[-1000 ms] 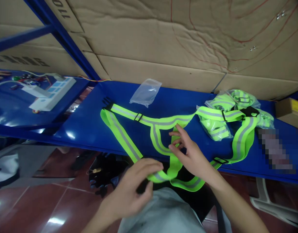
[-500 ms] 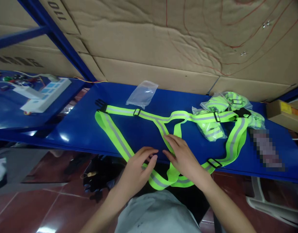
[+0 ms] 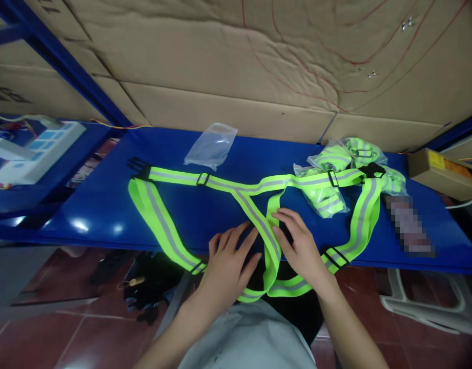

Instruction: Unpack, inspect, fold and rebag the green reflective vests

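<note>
I look from far away at a yellow-green strap harness [image 3: 257, 215] with a grey stripe, which lies spread on the blue table [image 3: 101, 210], its lower loops hanging over the front edge near the person's lap. I judge it light, soft and not fragile; the bands should bend and twist easily, so I would take hold of the flat band near the middle joint, or of the stiffer black buckle [image 3: 139, 166] at the left end. The left hand [image 3: 231, 256] has its fingers loosely spread, the thumb apart, just beside the middle band; I see nothing pinched, and whether it touches the band below it, I cannot tell. The right hand [image 3: 297, 243] is half bent, with finger and thumb parted; the tips seem to touch the middle band, but I see no closed grip. Farther out, a clear bag [image 3: 211, 146] lies behind the harness, and more straps packed in plastic [image 3: 326, 197] lie at the right. On the small box [image 3: 447, 177] there is a yellow and orange label, whose words I cannot read. The big cardboard [image 3: 205, 66] behind carries red wires and a cut-off dark print at upper left, where I cannot read a full word. At the far left stands a white power strip [image 3: 39, 154].
</note>
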`<control>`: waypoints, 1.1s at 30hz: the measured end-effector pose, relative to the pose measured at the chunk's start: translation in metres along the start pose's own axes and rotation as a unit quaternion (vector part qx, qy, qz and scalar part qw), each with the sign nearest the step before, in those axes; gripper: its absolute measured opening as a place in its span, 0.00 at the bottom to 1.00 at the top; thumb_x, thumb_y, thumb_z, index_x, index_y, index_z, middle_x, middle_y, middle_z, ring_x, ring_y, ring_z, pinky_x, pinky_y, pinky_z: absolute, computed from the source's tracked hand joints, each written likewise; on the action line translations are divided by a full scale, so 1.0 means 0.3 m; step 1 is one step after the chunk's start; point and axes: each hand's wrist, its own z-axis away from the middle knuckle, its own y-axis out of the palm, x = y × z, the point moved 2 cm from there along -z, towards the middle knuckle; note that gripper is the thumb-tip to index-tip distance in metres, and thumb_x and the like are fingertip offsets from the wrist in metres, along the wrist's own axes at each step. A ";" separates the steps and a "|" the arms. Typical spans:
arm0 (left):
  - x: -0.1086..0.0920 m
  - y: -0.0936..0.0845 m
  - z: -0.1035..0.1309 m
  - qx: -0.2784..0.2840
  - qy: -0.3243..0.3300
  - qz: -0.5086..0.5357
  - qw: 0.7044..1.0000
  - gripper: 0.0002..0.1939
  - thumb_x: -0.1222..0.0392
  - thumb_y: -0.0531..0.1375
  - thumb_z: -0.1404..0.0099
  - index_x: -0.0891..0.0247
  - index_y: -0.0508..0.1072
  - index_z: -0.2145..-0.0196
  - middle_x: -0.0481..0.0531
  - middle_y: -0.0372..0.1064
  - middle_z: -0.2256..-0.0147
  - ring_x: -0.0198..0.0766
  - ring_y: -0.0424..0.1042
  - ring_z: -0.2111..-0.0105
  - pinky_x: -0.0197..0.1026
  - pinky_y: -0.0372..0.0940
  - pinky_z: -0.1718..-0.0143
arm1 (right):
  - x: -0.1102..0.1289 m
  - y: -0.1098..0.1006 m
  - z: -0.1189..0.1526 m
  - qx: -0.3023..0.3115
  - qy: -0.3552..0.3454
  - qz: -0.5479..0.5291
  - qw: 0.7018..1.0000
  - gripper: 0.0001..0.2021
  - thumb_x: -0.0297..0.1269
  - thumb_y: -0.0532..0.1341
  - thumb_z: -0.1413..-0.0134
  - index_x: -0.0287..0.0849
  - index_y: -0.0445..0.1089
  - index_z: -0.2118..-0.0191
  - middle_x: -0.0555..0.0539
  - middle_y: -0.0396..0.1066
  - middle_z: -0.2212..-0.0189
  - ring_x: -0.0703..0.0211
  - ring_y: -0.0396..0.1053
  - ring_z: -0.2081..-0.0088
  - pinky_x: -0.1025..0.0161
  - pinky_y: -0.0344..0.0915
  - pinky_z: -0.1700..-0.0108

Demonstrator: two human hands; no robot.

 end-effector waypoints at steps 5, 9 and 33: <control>-0.016 -0.008 -0.020 0.022 0.016 0.067 0.997 0.29 0.59 0.48 0.21 0.55 0.49 0.27 0.60 0.63 0.34 0.52 0.63 0.36 0.59 0.57 0.40 | 0.004 0.016 -0.006 0.019 -0.026 0.041 0.999 0.19 0.45 0.54 0.26 0.46 0.68 0.38 0.40 0.65 0.35 0.47 0.61 0.32 0.45 0.59 0.31; -0.043 -0.008 -0.041 0.019 0.016 0.108 0.994 0.31 0.57 0.52 0.23 0.50 0.50 0.27 0.59 0.60 0.33 0.52 0.61 0.35 0.57 0.58 0.39 | 0.007 0.004 -0.012 0.062 -0.068 -0.009 0.996 0.13 0.43 0.54 0.26 0.48 0.72 0.46 0.45 0.70 0.38 0.50 0.62 0.32 0.44 0.49 0.28; -0.050 0.049 -0.098 -0.046 -0.131 0.507 0.851 0.26 0.53 0.60 0.26 0.45 0.54 0.36 0.55 0.56 0.34 0.45 0.70 0.39 0.48 0.71 0.44 | -0.051 0.000 0.045 -0.025 0.069 -0.321 0.944 0.08 0.42 0.60 0.29 0.50 0.71 0.50 0.50 0.78 0.61 0.61 0.75 0.63 0.65 0.69 0.62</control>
